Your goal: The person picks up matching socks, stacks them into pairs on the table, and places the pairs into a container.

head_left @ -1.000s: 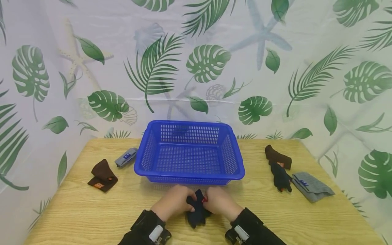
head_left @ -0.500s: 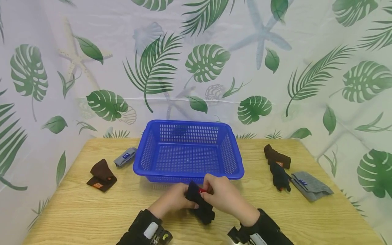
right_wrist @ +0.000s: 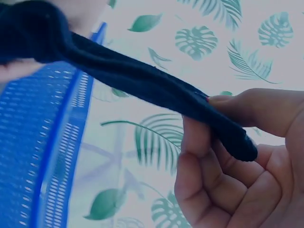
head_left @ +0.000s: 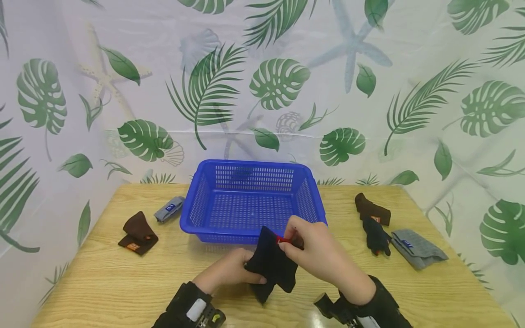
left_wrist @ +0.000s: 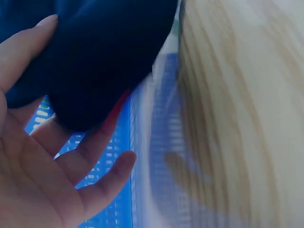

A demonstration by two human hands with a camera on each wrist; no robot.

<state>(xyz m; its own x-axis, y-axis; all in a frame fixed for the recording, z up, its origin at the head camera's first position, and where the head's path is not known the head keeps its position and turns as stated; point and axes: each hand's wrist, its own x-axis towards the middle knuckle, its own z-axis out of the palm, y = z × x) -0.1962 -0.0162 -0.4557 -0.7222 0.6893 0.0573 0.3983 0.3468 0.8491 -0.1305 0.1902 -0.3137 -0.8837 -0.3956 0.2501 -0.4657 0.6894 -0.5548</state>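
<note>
In the head view a black sock with a small red label is held up between both hands, just in front of the blue basket. My left hand pinches its left side, thumb on the near face; in the left wrist view the thumb lies over the dark cloth and the other fingers are behind it. At the upper right edge, by the label, my right hand grips the sock between thumb and curled fingers. The right wrist view shows the cloth edge-on, stretched between the hands.
A blue plastic basket stands at the table's middle back. Left of it lie a grey sock and a brown sock. To its right are a brown sock, a black sock and a grey sock. A leaf-patterned curtain closes off the back.
The black sock has been lifted off the table and spread more open. My right hand has moved up and to the right with its edge; the left hand keeps hold lower down.
</note>
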